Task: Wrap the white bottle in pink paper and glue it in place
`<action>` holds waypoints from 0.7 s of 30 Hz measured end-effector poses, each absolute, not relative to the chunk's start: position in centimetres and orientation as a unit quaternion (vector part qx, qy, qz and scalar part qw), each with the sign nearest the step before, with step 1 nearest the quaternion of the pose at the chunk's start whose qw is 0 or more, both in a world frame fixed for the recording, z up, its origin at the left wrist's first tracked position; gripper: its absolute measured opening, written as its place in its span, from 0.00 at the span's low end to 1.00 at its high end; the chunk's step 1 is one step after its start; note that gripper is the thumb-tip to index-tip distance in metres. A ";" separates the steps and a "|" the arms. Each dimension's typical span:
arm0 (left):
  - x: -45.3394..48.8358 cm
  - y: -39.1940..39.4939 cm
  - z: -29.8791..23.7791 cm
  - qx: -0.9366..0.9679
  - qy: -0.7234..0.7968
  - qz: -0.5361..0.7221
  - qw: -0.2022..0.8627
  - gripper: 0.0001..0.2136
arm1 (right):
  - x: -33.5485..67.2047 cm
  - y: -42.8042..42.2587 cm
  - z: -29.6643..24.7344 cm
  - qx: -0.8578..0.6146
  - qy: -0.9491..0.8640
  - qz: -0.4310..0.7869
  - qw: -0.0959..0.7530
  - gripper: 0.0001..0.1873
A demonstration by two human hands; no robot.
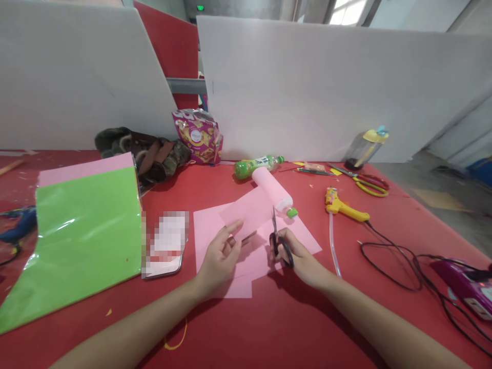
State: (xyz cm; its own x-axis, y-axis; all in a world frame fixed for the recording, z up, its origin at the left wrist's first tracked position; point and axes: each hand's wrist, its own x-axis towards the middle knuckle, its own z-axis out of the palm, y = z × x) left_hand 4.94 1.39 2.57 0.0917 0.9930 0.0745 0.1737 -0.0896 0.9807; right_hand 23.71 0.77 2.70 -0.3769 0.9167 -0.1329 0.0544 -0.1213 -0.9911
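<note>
Pink paper (249, 214), a small piece, is lifted just above the red desk (307, 318) near its middle. The left hand (220, 258) pinches its near edge between thumb and fingers. The right hand (298, 258) grips black scissors (279, 241), fingers through the handles and blades pointing away from the person, with the tips at the right edge of the held piece. Under both hands lie larger pink sheets (230, 279), overlapping flat on the desk.

Just beyond the scissors lies a bottle wrapped in pink (272, 190) with a green cap (292, 212), and behind it a green drink bottle (255, 165) on its side. To the right are a yellow glue gun (345, 206), red-and-yellow scissors (369, 183), a black cable (395, 264) and a purple device (467, 286) at the edge. A clear flask with a yellow lid (365, 147) stands against the white board (326, 87).

To the left lie a phone (165, 253) and a big green sheet (80, 241) over a pink one (84, 168). Farther back sit a camouflage bag (142, 151) and a snack packet (198, 136).
</note>
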 end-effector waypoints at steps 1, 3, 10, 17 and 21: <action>4.9 1.4 2.5 0.584 0.494 0.455 0.456 0.17 | 23.7 0.8 2.6 -0.430 -0.564 0.610 0.354 0.17; 4.9 1.4 2.3 0.585 0.488 0.455 0.462 0.17 | 23.7 0.8 2.5 -0.423 -0.567 0.611 0.356 0.16; 5.0 1.2 1.8 0.578 0.462 0.471 0.480 0.17 | 23.5 0.8 2.8 -0.419 -0.557 0.619 0.362 0.17; 5.0 1.2 1.9 0.601 0.456 0.465 0.464 0.17 | 23.5 0.7 2.9 -0.423 -0.549 0.621 0.365 0.18; 5.0 1.3 1.7 0.598 0.452 0.473 0.462 0.17 | 23.5 0.7 2.8 -0.423 -0.555 0.615 0.367 0.17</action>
State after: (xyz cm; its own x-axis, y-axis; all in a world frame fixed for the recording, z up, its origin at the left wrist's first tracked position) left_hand 5.02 1.34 1.74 0.1428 0.9785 0.1485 0.1043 -0.1641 0.9809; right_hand 23.45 0.71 2.83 -0.3721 0.9212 -0.1137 0.0179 -0.1154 -0.9932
